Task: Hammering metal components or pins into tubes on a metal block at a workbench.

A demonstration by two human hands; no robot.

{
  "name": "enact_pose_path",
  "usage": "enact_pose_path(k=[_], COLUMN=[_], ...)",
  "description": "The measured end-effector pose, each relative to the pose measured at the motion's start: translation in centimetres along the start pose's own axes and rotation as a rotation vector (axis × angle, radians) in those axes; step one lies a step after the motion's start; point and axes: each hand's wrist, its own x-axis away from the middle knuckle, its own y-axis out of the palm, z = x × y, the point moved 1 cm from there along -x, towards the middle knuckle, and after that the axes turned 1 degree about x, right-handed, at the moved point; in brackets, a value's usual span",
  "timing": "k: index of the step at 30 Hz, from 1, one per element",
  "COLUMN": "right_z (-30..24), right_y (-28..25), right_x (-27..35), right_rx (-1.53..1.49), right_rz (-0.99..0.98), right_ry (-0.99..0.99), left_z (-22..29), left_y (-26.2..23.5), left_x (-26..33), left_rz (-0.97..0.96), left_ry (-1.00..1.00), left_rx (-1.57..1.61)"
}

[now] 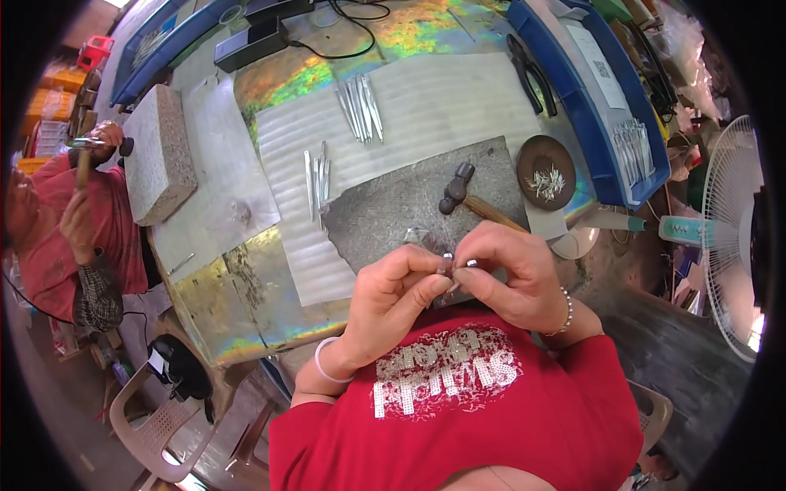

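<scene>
My left hand [403, 286] and my right hand [509, 274] meet just in front of my red shirt, over the near edge of a grey stone slab [393, 204]. Both are closed in a pinch, fingertips nearly touching. Tiny silvery glints [448, 257] show at the fingertips; the small pieces are too small to name. On the slab, beyond my right hand, lies a hammer [460, 188] with a wooden handle. To the right of the slab, a round brown dish [530, 157] holds several small silvery slivers [546, 183].
Two bundles of thin metal rods [359, 106] lie on white foam sheeting [434, 90]. Black-handled pliers [532, 75] rest beside a blue tray [577, 106] at the right. A white fan [729, 237] stands far right. At left, a person [78, 221] holds a hammer by a granite block [155, 155].
</scene>
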Motion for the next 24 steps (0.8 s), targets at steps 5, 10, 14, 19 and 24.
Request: enact_pose_path(k=[5, 10, 14, 19, 24], right_z=[-0.1, -0.1, 0.1, 0.1, -0.1], right_y=[0.5, 0.6, 0.6, 0.7, 0.7], right_x=[-0.1, 0.1, 0.2, 0.4, 0.6], right_rx=[0.094, 0.07, 0.035, 0.034, -0.161], right_rz=[0.01, 0.044, 0.053, 0.048, 0.052], right_ry=[-0.034, -0.008, -0.008, 0.011, 0.249], left_z=[0.6, 0.7, 1.1, 0.8, 0.4], left_y=[0.2, 0.3, 0.3, 0.5, 0.6], left_x=[0.4, 0.2, -0.2, -0.3, -0.6], left_rz=[0.032, 0.01, -0.014, 0.025, -0.014], left_ry=[-0.065, -0.071, -0.025, 0.014, -0.05], left_rx=[-0.19, -0.21, -0.223, -0.253, -0.206])
